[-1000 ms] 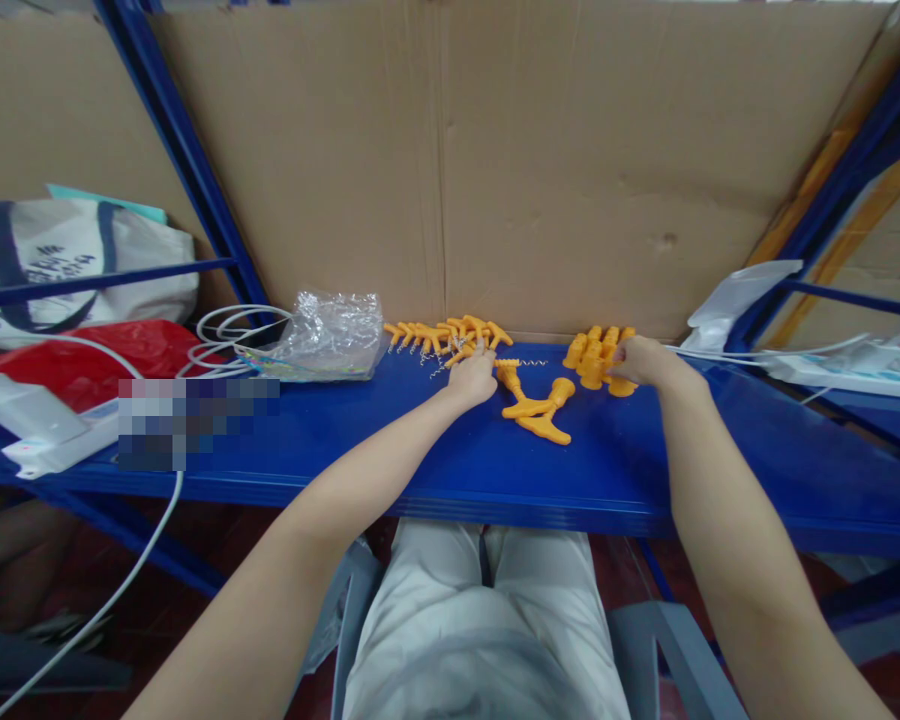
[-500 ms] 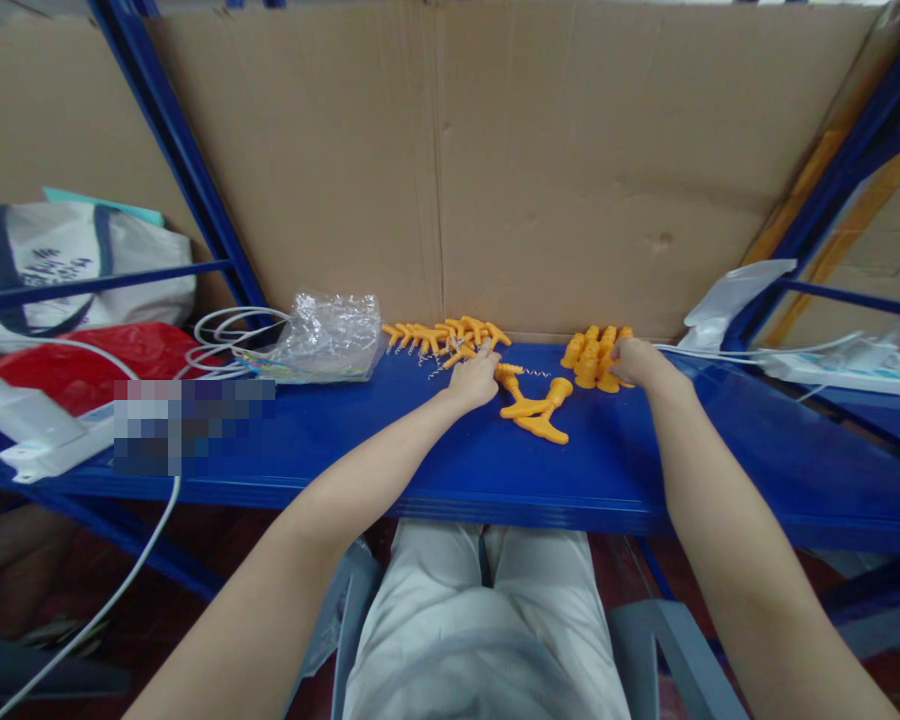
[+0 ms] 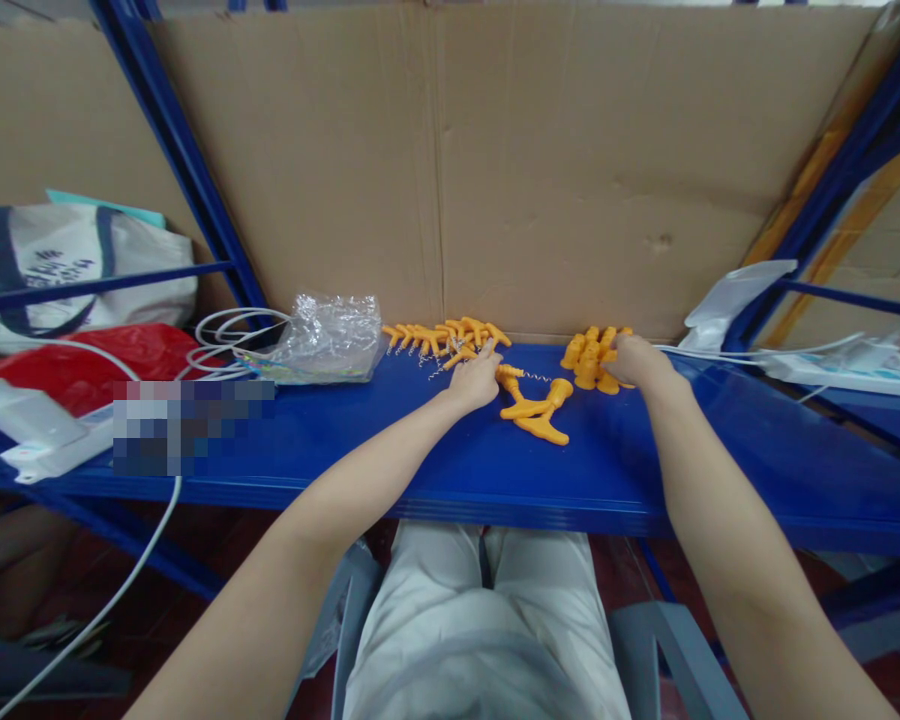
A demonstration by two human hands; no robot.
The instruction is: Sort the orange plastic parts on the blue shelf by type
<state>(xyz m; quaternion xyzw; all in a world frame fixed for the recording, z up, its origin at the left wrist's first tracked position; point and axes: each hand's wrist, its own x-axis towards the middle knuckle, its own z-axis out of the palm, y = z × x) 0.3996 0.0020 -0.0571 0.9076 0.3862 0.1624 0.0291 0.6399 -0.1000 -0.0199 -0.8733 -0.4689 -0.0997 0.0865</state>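
Observation:
My left hand rests beside a row of yellow T-handled corkscrews with bare metal spirals. Its index finger stretches out to the handles at the row's right end, while the other fingers are partly hidden. My right hand is at a cluster of yellow cone-shaped sleeves standing upright. Its fingertips reach down among them, and whether they grip one is hidden. Between my hands lie two more corkscrews: one yellow T-handle in front, touching another handle. Just behind them, a metal spiral points right.
A blue shelf carries everything, backed by a cardboard panel. On the left are a clear plastic bag, white cables, a red bag and a white power strip. Another white strip lies right.

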